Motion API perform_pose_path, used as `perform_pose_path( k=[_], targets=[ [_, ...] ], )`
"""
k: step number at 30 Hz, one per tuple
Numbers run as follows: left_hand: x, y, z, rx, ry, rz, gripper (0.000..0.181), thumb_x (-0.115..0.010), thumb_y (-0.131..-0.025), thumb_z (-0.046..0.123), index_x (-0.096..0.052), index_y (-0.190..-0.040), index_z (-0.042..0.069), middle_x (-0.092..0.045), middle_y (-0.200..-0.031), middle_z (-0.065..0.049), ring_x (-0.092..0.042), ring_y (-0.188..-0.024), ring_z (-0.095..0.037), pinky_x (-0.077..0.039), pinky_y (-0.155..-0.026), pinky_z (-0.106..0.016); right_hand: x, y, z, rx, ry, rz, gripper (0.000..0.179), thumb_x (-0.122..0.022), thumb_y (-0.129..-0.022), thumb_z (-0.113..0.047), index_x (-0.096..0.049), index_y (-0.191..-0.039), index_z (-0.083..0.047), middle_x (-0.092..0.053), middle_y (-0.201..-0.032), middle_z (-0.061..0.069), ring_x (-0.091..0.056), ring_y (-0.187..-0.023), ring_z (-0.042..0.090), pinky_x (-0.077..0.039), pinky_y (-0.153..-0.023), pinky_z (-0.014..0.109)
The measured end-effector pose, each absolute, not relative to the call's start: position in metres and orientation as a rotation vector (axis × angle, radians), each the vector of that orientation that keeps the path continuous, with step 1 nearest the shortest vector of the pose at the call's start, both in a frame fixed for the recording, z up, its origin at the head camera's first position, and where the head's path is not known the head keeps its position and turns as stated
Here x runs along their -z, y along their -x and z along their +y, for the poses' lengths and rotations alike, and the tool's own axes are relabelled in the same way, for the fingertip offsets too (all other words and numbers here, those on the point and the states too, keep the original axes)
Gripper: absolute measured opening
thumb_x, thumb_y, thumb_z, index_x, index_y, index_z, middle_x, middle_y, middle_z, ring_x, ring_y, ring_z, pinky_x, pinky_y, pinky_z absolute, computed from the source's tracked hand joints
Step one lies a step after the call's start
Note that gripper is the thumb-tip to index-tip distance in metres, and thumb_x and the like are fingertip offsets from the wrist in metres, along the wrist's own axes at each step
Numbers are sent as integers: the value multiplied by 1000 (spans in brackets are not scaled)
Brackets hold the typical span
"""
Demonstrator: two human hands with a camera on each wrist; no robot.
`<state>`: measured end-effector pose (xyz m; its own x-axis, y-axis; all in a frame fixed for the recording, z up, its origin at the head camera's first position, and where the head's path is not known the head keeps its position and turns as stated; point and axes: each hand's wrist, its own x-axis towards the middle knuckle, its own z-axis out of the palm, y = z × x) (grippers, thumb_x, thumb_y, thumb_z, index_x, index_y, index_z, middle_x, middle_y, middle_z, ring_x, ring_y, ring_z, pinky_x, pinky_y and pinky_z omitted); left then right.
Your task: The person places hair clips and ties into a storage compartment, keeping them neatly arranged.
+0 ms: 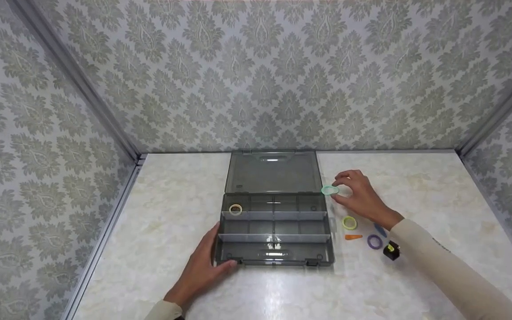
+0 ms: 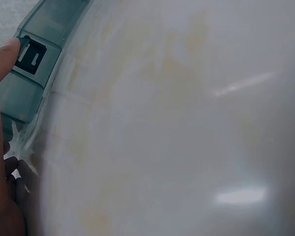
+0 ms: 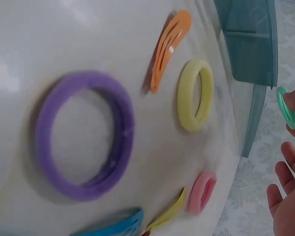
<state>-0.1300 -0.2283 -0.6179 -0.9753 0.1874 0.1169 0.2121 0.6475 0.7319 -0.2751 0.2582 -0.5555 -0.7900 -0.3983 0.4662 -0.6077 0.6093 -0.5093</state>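
Note:
Thumb and fingertips of my right hand (image 1: 359,195) pinch a mint-green hair tie (image 1: 330,190), raised beside the right edge of a grey see-through organizer box (image 1: 275,262). In the right wrist view, the green hair tie shows as a narrow loop between the fingertips. The box lies with its lid (image 1: 274,171) folded back towards the wall. My left hand (image 1: 200,262) rests around the box's front left corner, fingers along the side wall and thumb at a front latch (image 2: 32,55). A pale yellow hair tie (image 1: 235,210) is in the back row, at the left.
Right of the box lie a yellow hair tie (image 1: 349,222), an orange hair clip (image 1: 353,237), a purple hair tie (image 1: 375,242), a blue clip (image 1: 380,230) and a small black block (image 1: 391,250). The right wrist view also shows a pink hair tie (image 3: 202,192) and a yellow clip (image 3: 168,210).

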Motion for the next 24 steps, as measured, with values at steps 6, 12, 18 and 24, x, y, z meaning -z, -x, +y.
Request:
perform_pose_path(
  k=[6,12,18,24],
  targets=[
    [619,130,-229,1263,343,-2819,120,-85,-88,69,-24,-177,17,-36,-177,-11,-37,-162,-36,-32,-132,-59,550,274,246,-993,-838,-2539,24,-92,-90,-8,-79,-109,-2,-67,-129,19,-56,-124,43,-42,-106,69],
    [618,130,-228,1246,330,-2841,120,-84,-88,70,-22,-177,19,-34,-178,-9,-35,-163,-35,-31,-133,-58,545,274,232,-1031,-868,-2541,24,-92,-90,-6,-80,-112,-3,-66,-132,18,-55,-126,41,-43,-108,68],
    [617,130,-226,1228,298,-2874,120,-83,-88,70,-21,-178,19,-32,-179,-10,-34,-164,-36,-29,-133,-58,541,276,215,-1001,-927,-2558,22,-91,-92,-8,-80,-111,-5,-66,-132,19,-56,-126,41,-41,-111,70],
    [617,131,-227,1230,331,-2850,119,-84,-89,68,-23,-177,17,-34,-178,-10,-35,-163,-35,-30,-133,-57,537,277,196,-972,-1010,-2554,24,-91,-93,-12,-80,-113,-5,-67,-131,17,-57,-124,40,-44,-109,68]
  ],
)
